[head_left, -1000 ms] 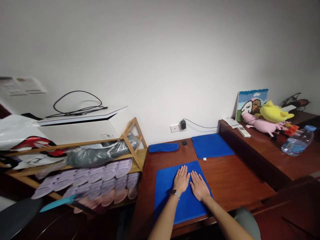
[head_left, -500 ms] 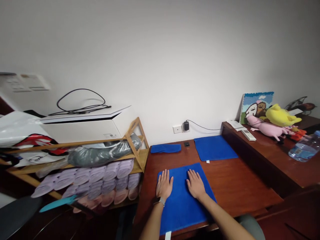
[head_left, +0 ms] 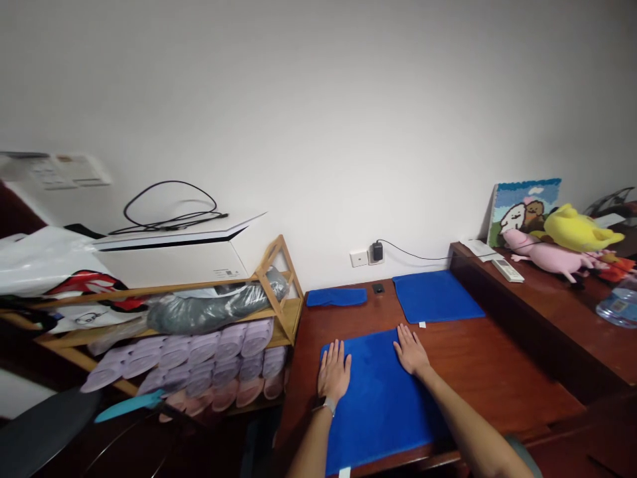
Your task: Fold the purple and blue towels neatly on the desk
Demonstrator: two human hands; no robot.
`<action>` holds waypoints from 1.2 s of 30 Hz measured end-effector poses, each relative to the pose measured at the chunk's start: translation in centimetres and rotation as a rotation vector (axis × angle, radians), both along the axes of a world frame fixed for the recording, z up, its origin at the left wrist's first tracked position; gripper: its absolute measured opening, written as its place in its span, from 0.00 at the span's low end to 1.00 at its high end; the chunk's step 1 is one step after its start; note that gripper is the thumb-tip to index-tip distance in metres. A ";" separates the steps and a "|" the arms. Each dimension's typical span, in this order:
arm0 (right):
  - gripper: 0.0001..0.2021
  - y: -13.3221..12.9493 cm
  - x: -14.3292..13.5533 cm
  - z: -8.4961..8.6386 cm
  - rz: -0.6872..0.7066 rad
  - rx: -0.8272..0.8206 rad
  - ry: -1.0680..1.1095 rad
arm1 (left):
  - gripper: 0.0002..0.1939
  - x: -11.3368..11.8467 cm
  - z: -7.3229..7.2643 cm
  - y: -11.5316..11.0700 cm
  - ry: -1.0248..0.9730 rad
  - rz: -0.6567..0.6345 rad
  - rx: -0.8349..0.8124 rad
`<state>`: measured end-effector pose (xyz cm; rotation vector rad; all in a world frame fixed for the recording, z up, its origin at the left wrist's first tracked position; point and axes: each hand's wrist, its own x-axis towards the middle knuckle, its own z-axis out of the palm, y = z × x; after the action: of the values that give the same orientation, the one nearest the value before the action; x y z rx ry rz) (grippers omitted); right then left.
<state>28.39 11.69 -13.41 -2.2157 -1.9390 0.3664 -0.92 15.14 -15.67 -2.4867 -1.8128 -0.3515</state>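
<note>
A blue cloth (head_left: 375,398) is spread out near the front of the brown wooden desk (head_left: 492,372), with a white tag at its front edge. My left hand (head_left: 335,372) lies flat on its left side, fingers spread, a watch on the wrist. On the cloth's upper right corner rests my right hand (head_left: 412,352), palm down with fingers extended. Behind it, a second blue cloth (head_left: 435,297) lies flat at the back right. A folded blue cloth (head_left: 337,297) sits at the back left of the desk.
Left of the desk stands a wooden rack (head_left: 286,318) with slippers (head_left: 231,340) and a white box (head_left: 174,261). On the raised right surface are a remote (head_left: 507,270), plush toys (head_left: 552,257) and a plastic bottle (head_left: 620,305). A black plug (head_left: 377,250) is in the wall.
My right hand has slid outward to the upper right corner of the front cloth. My left hand stays at the left side. The camera view has shifted slightly to the left.
</note>
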 end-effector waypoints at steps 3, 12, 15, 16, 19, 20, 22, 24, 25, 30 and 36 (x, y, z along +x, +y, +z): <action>0.36 -0.1 0.2 -0.2 0.013 0.012 -0.003 | 0.32 -0.1 0.2 0.1 0.006 0.012 -0.005; 0.35 -0.2 -0.1 -0.3 0.013 0.048 0.032 | 0.33 10.7 1.7 -1.2 -0.034 -0.259 -0.094; 0.35 -0.2 0.1 -0.2 0.036 0.039 0.018 | 0.32 14.3 1.4 -1.3 -0.044 -0.315 -0.158; 0.35 -0.2 0.1 -0.1 0.036 0.036 0.017 | 0.32 14.4 1.3 -1.2 -0.045 -0.308 -0.160; 0.35 -0.1 0.1 -0.2 0.016 0.036 0.028 | 0.32 11.6 1.1 -0.3 -0.043 -0.210 -0.123; 0.35 -0.1 0.1 -0.1 0.012 0.036 0.031 | 0.33 9.9 1.1 0.1 -0.039 -0.157 -0.110; 0.36 -0.1 0.0 -0.1 0.010 0.034 0.031 | 0.33 5.7 1.1 0.9 -0.021 -0.055 -0.093; 0.36 -0.2 0.0 0.0 0.008 0.027 0.027 | 0.34 1.7 1.0 1.6 0.006 0.032 -0.087; 0.36 -0.2 -0.1 0.1 0.008 0.023 0.026 | 0.34 -0.1 1.0 1.9 0.020 0.075 -0.084; 0.35 -0.3 -0.2 0.4 0.009 0.015 0.033 | 0.35 -3.1 1.3 2.6 0.031 0.202 0.011; 0.35 -0.2 -0.1 0.3 0.008 0.019 0.022 | 0.31 7.9 2.2 0.7 -0.042 -0.189 0.028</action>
<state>28.26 11.44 -13.15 -2.1836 -1.9319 0.3703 6.95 15.80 -13.52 -2.6569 -1.5782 -0.4370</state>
